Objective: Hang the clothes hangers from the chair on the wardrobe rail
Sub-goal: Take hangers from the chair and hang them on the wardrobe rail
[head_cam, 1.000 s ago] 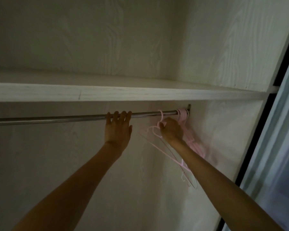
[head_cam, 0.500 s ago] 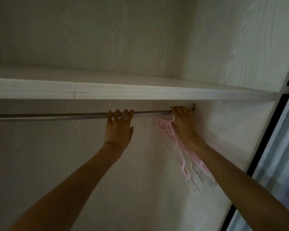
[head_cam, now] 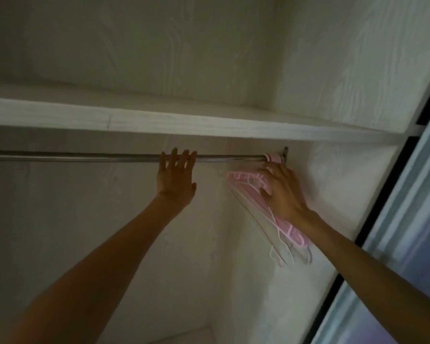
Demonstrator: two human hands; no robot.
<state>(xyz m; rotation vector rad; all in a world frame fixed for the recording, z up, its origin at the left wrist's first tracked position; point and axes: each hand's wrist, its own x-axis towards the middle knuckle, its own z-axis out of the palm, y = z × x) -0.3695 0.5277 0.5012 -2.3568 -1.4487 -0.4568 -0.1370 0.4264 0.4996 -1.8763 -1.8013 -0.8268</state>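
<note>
A metal wardrobe rail [head_cam: 85,157] runs left to right under a white shelf. Several pink hangers [head_cam: 248,192] hang bunched at the rail's right end, their hooks [head_cam: 273,157] over the rail beside the bracket. My left hand [head_cam: 175,178] reaches up, with its fingers hooked over the rail near its middle. My right hand [head_cam: 282,192] lies against the bunch of hangers just below the rail, fingers spread on them. The lower ends of the hangers stick out below my right wrist.
A white wooden shelf [head_cam: 184,121] sits directly above the rail. The wardrobe's right side wall [head_cam: 328,189] stands close behind the hangers. A dark door frame and sliding panel [head_cam: 407,219] border the right edge.
My right hand has come down from the rail's right end onto the hanging bunch, and the hooks now show on the rail. My left hand has stayed on the rail.
</note>
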